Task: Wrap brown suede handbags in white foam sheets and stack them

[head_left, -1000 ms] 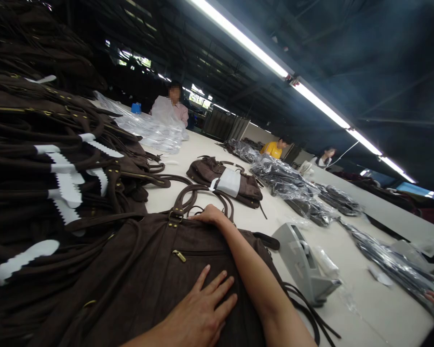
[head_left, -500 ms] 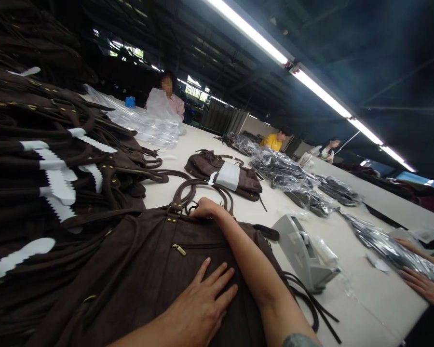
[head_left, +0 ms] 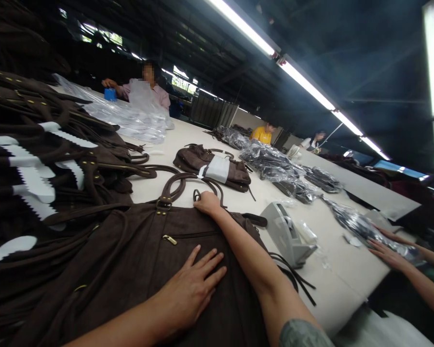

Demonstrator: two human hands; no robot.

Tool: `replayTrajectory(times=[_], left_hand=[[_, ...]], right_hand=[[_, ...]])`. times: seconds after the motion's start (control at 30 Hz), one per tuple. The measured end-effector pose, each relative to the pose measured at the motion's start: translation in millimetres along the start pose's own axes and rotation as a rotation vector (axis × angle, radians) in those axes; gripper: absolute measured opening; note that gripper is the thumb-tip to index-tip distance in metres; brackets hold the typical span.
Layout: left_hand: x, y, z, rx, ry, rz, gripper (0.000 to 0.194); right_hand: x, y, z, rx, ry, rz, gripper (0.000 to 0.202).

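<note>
Background co-worker (head_left: 161,96) now touches blue object (head_left: 110,94) — bag (head_left: 133,265) unmoved

The brown bag (head_left: 130,260) has the left hand (head_left: 191,284) spread on its front, the right hand (head_left: 208,203) curled at its top edge. Right of this bag stands a grey dispenser (head_left: 284,233); beyond this bag, a white-banded bag (head_left: 236,174).

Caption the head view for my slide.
Left hand flat on a brown bag, right hand at its top, more bags alongside.
</note>
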State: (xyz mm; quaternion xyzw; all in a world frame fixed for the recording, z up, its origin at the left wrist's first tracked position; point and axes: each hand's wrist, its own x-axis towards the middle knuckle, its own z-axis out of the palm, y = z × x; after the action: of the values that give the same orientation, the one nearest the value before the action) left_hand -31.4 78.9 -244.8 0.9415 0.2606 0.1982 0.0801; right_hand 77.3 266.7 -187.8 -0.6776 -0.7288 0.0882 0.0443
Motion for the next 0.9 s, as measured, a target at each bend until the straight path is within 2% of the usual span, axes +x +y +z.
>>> replayTrajectory(times=[0.1,0.17,0.23,0.3,0.37,0.47,0.57,0.63,0.7,0.8,0.9], left_hand=[[1.1,-1.7,1.1,0.007,-0.058,-0.014,0.057],[2.5,-1.8,0.0,0.019,-0.106,-0.026,0.054],[4.4,-1.9,-1.2,0.027,-0.138,-0.026,0.05],[6.9,-2.9,-1.9,0.027,-0.153,-0.022,0.046],[9.2,-4.7,-4.5,0.011,-0.167,-0.02,0.045],[6.9,-5.4,-19.5,-0.047,-0.225,-0.047,0.047],[-16.6,5.4,-50.5,-0.075,-0.343,-0.144,0.057],[-49.3,22.9,-71.5,-0.052,-0.396,-0.243,0.058],[-91.1,46.7,-82.8,0.007,-0.366,-0.33,0.054],[-150.7,81.8,-75.5,0.207,-0.192,-0.349,0.061],[-187.2,102.0,-58.1,0.39,-0.017,-0.368,0.072]], right_hand=[[-45.4,23.0,-24.8,0.065,0.115,-0.163,0.055],[-97.5,45.0,-44.6,0.17,0.156,-0.343,0.05],[-161.2,67.3,-59.4,0.33,0.03,-0.493,0.029],[-225.9,87.7,-64.5,0.456,-0.149,-0.562,0.024],[-281.4,105.8,-60.2,0.456,-0.252,-0.575,0.033],[-336.3,129.1,-45.8,0.316,-0.243,-0.568,0.058],[-359.2,146.9,-33.2,0.175,-0.133,-0.54,0.076],[-362.3,154.6,-26.6,0.119,-0.062,-0.546,0.08],[-359.8,157.8,-19.9,0.101,-0.007,-0.598,0.079],[-351.0,155.0,-8.0,0.078,0.046,-0.686,0.07],[-340.1,148.3,2.8,0.026,0.081,-0.72,0.048]])
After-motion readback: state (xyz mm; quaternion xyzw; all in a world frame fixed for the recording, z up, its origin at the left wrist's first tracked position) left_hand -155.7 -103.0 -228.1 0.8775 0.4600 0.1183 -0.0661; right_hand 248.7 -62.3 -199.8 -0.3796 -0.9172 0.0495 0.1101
